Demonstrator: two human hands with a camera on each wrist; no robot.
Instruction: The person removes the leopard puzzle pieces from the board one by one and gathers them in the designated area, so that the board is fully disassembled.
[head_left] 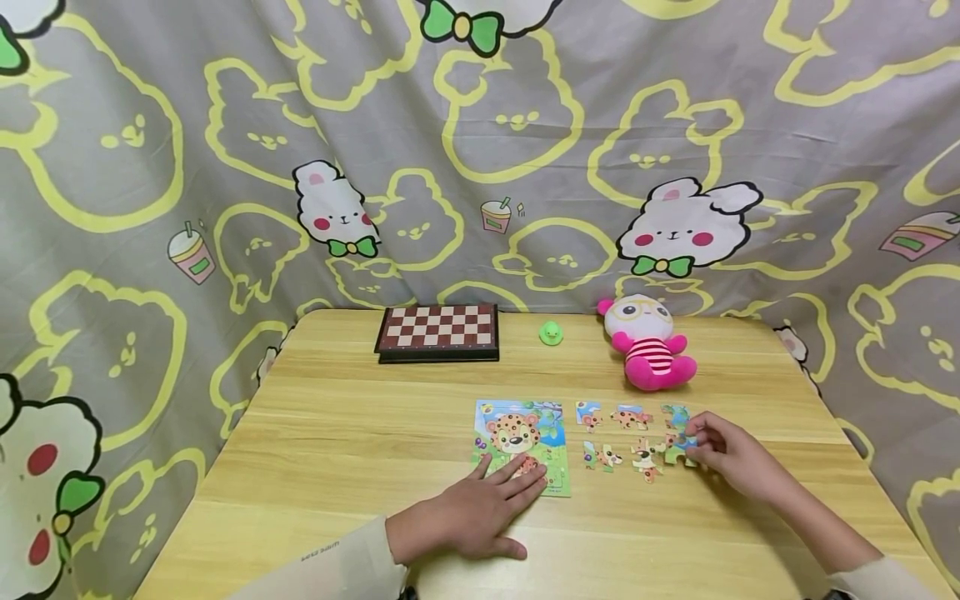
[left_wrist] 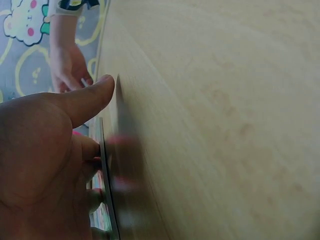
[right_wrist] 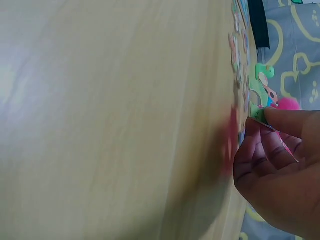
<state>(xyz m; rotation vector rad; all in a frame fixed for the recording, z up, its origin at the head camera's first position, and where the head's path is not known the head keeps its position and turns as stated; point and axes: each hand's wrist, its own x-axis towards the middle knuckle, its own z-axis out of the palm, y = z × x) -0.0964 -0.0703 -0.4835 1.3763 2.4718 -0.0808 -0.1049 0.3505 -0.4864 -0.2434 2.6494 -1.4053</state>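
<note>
My left hand (head_left: 480, 508) lies with straight, spread fingers on the lower part of a leopard picture puzzle board (head_left: 555, 429). In the left wrist view, the fingers of that hand (left_wrist: 40, 160) reach over the board's edge (left_wrist: 106, 175), while the thumb stands apart over the wood. On the right, my right hand (head_left: 731, 458) pinches a green and blue jigsaw piece (head_left: 681, 450) between thumb and fingers. The right wrist view shows this piece (right_wrist: 257, 111) tilted up from the table. Several loose jigsaw pieces (head_left: 632, 417) lie between the board and the right hand.
A folded chess box (head_left: 438, 332) sits at the back of the wooden table (head_left: 337, 433). Right of it are a small green duck toy (head_left: 551, 333) and a pink and white plush toy (head_left: 651, 354). A patterned curtain (head_left: 405, 133) hangs behind and beside the table.
</note>
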